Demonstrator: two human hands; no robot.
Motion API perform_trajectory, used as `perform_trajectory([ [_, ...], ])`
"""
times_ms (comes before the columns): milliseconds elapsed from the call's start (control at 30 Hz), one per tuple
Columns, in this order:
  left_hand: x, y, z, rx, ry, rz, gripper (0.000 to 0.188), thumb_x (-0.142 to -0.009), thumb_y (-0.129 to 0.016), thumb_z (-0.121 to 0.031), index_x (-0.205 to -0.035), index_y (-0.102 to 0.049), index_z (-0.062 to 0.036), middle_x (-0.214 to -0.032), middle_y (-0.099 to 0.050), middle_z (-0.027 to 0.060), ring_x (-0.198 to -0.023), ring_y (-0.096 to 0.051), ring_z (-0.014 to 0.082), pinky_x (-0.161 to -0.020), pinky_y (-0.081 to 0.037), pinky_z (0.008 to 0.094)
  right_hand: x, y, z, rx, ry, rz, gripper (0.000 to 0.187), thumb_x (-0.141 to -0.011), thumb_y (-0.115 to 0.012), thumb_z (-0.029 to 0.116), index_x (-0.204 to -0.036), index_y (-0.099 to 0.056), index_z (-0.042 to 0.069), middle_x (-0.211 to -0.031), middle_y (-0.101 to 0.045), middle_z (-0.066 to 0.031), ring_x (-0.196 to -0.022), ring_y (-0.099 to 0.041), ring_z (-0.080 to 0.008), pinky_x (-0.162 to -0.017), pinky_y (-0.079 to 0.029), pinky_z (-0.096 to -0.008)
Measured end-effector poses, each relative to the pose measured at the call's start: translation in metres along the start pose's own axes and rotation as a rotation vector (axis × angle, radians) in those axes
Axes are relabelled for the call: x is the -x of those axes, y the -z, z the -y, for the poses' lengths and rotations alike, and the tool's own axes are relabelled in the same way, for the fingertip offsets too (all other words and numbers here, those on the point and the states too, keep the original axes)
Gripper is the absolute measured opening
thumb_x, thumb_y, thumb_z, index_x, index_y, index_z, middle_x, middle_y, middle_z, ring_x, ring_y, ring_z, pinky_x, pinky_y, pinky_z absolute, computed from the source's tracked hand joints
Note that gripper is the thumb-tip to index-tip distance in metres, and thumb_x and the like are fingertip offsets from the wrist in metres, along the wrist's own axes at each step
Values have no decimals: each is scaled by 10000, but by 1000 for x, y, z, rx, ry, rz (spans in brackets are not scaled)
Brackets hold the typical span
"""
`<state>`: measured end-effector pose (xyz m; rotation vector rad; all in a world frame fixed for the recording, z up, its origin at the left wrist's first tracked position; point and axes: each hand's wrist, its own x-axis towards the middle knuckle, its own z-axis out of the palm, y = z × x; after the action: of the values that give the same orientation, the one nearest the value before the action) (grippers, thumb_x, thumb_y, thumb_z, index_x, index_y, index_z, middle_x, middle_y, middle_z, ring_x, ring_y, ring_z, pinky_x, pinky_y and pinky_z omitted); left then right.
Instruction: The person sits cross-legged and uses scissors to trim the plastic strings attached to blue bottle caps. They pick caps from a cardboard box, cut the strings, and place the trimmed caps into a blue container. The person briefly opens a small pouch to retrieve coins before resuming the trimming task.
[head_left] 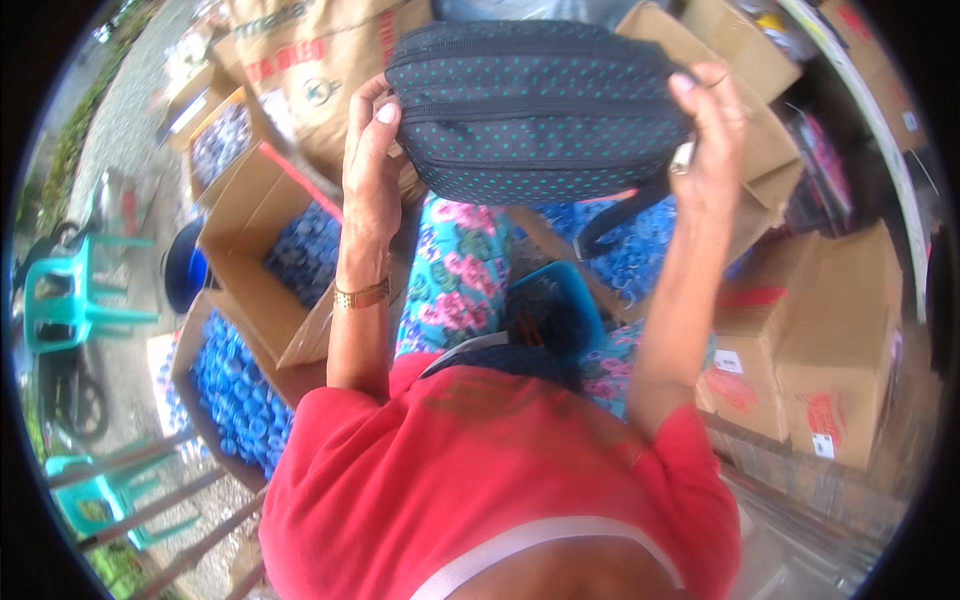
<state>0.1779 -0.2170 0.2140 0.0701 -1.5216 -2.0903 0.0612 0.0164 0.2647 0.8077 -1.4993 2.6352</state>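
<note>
One dark dotted bag (540,115), held by its two ends

In the head view, which is the only one, the bag is in the air beyond the red shirt (500,440), above the floral trousers (455,270). I see its green dots and its zips. The left hand (370,150) is closed on the left end, the thumb lying on the front; the right hand (715,125) is closed on the right end, its fingers partly hidden behind. Each grip is only as wide as the edge it pinches. A dark strap (625,218) hangs near the right hand, and a small pale piece (682,157) shows there, but I cannot tell what it is. On the left wrist is a golden band (362,294). Below the bag stands a blue container (582,310). To the left, an open carton (185,350) holds many blue caps (235,390); to the right stand brown boxes (845,340).
</note>
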Motion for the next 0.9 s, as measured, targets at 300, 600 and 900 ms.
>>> perform_trajectory([
  [300, 50, 58, 51, -486, 115, -164, 607, -770, -715, -292, -1249, -460, -21, -1021, -593, 122, -959, -564, 194, -854, -449, 314, 83, 34, -122, 195, -413, -23, 174, -847, -670, 135, -968, -550, 100, -789, -581, 46, -708, -499, -35, -632, -393, -185],
  [600, 32, 47, 49, -694, 69, -2, 583, -714, -760, -223, -1232, -526, -95, -856, -605, 69, -769, -572, 167, -727, -475, 298, 135, 50, -106, 234, -577, -370, 373, -839, -673, 119, -1160, -493, 60, -960, -585, -58, -828, -567, -128, -691, -483, -263],
  [900, 52, 67, 32, -718, 96, -89, 402, -824, -643, -170, -1184, -518, -39, -965, -648, 134, -866, -608, 182, -759, -479, 304, 92, 11, -107, 210, -423, -196, 449, -823, -711, 192, -1180, -515, 3, -1021, -621, -89, -902, -585, -145, -757, -475, -290],
])
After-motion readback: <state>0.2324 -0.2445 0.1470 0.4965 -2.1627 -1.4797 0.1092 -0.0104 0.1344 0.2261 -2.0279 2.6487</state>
